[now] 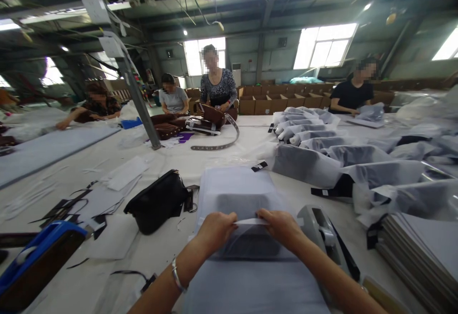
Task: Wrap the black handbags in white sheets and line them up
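Your left hand (216, 230) and right hand (282, 224) sit above the stack (250, 287), each grip pinched closed, thumb against fingers, on the sleeve's (250, 237) edge. The sleeve lies on the stack, directly beneath and between your hands, neither clearly nearer. Its pinched edge runs crosswise, while the stack's long axis points away from you. A dark, blocky shape shows through the thin, cloudy film; what it is, you can't tell. Left of the stack, a soft black pouch (157, 203) slumps on the pale surface (254, 135). Just right of it stands a smooth grey dispenser (320, 235); farther right, stiff flat sheets (418, 256) are piled.
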Available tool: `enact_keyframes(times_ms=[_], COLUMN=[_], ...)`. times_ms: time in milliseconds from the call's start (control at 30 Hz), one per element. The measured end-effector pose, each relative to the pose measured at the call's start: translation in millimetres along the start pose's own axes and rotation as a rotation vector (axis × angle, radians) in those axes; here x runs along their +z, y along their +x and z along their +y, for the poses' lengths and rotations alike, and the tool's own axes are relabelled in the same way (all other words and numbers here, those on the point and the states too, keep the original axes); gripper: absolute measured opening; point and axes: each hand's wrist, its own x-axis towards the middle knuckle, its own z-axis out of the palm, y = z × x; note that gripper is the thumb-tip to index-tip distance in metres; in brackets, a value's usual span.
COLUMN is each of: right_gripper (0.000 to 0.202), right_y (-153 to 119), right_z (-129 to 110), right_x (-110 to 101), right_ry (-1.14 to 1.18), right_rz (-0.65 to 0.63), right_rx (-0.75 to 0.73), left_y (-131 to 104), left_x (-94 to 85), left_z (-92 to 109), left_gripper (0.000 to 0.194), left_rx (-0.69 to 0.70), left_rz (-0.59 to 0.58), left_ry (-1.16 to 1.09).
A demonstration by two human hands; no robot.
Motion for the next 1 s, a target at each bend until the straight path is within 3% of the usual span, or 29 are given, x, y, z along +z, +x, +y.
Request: enact_keyframes(times_ms=[133, 400, 567, 633, 733, 800, 900, 1000], right_gripper=[0.017, 0.017, 0.016, 0.015, 0.012, 0.011, 0.011, 0.013], right_y=[5, 11, 13, 13, 13, 13, 16, 22], right_z=[-4, -11, -10, -10, -9, -9, -9, -5], right_x=[-6, -10, -5, -4, -4, -4, -5, -5], right_ry=[-0.009, 0.026, -0.005, -0.002, 0.008, 0.015, 0.013, -0.053], right_rz=[0.035, 0.071, 0.094, 0.106, 0.128, 0.147, 0.165, 0.204], right_rx=[0.042, 0.122, 0.137, 0.135, 0.136, 0.134, 0.122, 0.144], left_y=[7, 20, 22, 21, 16, 12, 10, 13], left_x=[-3.4, 0.8, 4.2, 8.7, 29.7, 52.9, 86.2, 100.6], left_z=[-7, -23, -22, -17, -4, 5, 14, 15], left_gripper=[0.016, 0.019, 0.02, 0.03, 0.043, 0.04, 0.034, 0.046], left_rx=[-0.041, -0.09, -0.113, -0.119, -0.058, 0.032, 0.086, 0.01], left_rz=[0.032, 0.139, 0.226, 0.287, 0.452, 0.519, 0.427, 0.303], left_ry=[-0.017, -0.04, -0.023, -0.007, 0.01, -0.006, -0.032, -0.021])
